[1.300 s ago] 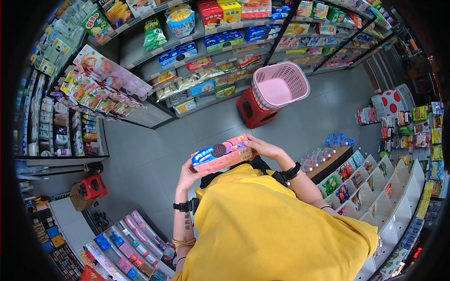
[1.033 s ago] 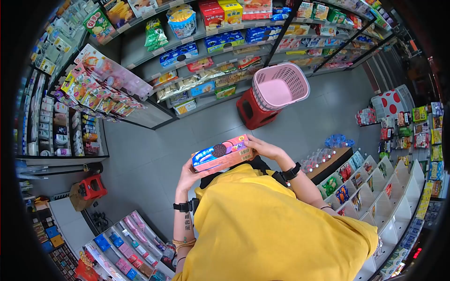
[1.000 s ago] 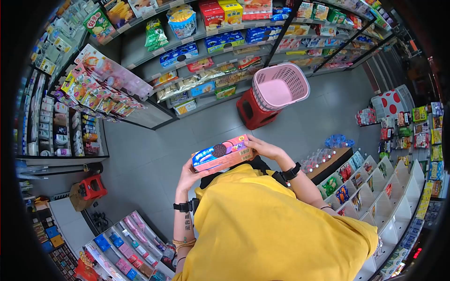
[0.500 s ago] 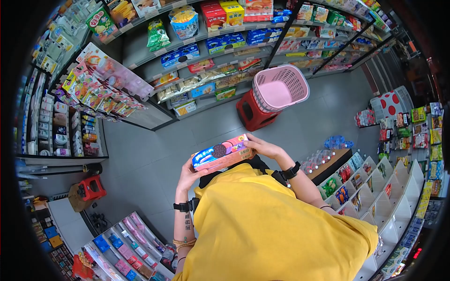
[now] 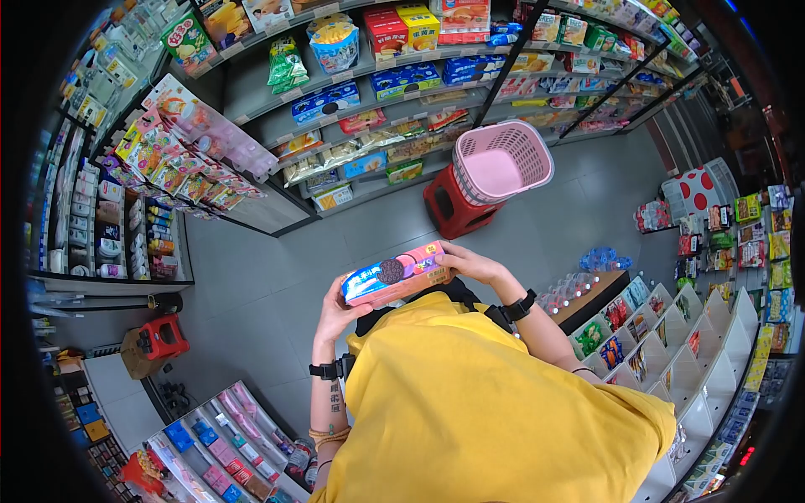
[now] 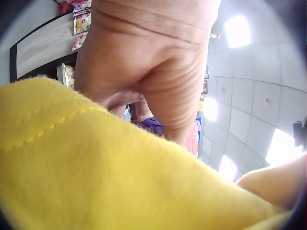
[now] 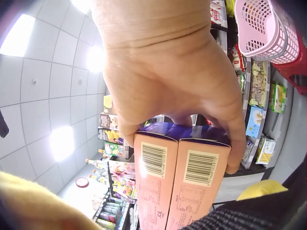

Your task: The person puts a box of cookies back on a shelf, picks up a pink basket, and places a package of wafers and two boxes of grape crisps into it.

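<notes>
In the head view a pink and blue cookie box (image 5: 402, 275), printed with a dark sandwich cookie, is held in front of the yellow shirt. My left hand (image 5: 337, 312) grips its left end, thumb along the near edge. The opposite end is in the grip of my right hand (image 5: 472, 263). From the right wrist, the box (image 7: 156, 191) shows two pink panels side by side, each with a barcode, and the right hand's fingers (image 7: 234, 153) span both. The left wrist view has the left hand (image 6: 144, 62) over yellow cloth, with the box mostly hidden behind it.
A pink basket (image 5: 503, 161) sits on a red stool (image 5: 457, 205) ahead. Behind it run shelves (image 5: 360, 75) of packaged snacks. White bins (image 5: 671, 352) of small packets and several bottles (image 5: 570, 289) stand to the right; a display rack (image 5: 226, 448) is at the lower left.
The head view has shifted slightly, so the shelves sit a little lower and further right. Both hands keep hold of the cookie box, which has barely moved.
</notes>
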Demonstrator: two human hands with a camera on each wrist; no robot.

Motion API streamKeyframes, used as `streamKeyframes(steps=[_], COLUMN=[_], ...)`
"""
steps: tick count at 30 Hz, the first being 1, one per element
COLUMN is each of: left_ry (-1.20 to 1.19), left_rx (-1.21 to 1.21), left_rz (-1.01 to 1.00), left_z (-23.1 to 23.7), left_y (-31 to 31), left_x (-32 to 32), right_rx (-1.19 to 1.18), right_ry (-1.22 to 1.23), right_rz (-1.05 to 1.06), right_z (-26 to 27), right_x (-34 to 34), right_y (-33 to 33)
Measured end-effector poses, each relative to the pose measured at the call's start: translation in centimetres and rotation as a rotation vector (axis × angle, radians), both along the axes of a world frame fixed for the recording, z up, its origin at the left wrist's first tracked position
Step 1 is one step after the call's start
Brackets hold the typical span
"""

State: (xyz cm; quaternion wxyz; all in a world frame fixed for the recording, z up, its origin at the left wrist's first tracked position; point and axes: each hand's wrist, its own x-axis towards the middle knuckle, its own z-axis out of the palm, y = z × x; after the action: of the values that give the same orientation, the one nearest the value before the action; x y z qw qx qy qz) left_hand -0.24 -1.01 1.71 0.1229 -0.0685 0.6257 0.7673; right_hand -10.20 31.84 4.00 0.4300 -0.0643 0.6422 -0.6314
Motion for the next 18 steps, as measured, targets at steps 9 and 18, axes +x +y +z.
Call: streamKeyframes(steps=[9, 18], left_ry=[0.001, -0.003], left_rx=[-0.02, -0.048], left_rz=[-0.032, -0.067], left_z=[-0.19, -0.21], left_y=[-0.25, -0.77], left_x=[-0.18, -0.66], right_rx=[-0.007, -0.008], right_ry=[0.02, -0.017], right_rz=[-0.004, -0.02], right_z=[-0.29, -0.29], right_x=[0.12, 0.31], right_y=[-0.06, -0.42])
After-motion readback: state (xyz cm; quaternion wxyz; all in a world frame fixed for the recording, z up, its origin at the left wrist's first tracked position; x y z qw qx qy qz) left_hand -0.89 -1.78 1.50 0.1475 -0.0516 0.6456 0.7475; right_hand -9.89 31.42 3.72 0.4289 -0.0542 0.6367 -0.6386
